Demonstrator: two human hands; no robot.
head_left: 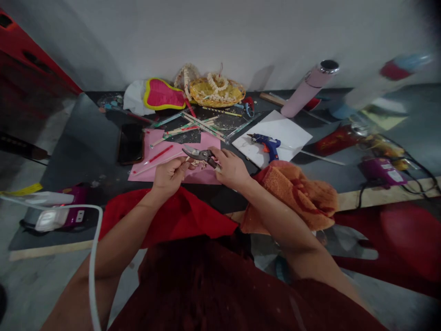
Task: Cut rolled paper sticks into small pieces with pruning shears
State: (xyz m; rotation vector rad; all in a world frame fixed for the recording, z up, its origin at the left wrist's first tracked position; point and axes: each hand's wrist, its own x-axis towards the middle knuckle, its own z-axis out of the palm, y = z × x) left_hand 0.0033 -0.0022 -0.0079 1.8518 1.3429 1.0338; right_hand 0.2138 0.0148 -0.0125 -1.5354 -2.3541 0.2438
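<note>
My right hand [231, 168] is wrapped round the handles of a pair of pruning shears [206, 155], whose blades point left over the pink paper [211, 177]. Beside the blades, my left hand [170, 175] is closed in a pinch. A short pale tip of a thin stick [187, 159] shows at its fingers; the rest is hidden. Small pale cut pieces [199, 164] lie under the shears. A red stick [161, 154] rests on the paper, and several wooden sticks [188, 130] with green and red marks lie beyond.
At the back stand a yellow basket [200, 102] with pale beaded pieces and a pink bottle [303, 94]. A blue glue gun [270, 145] lies on a white board [292, 126]. A phone [131, 143] is left, an orange towel [292, 195] right. A white cable [92, 280] crosses my left arm.
</note>
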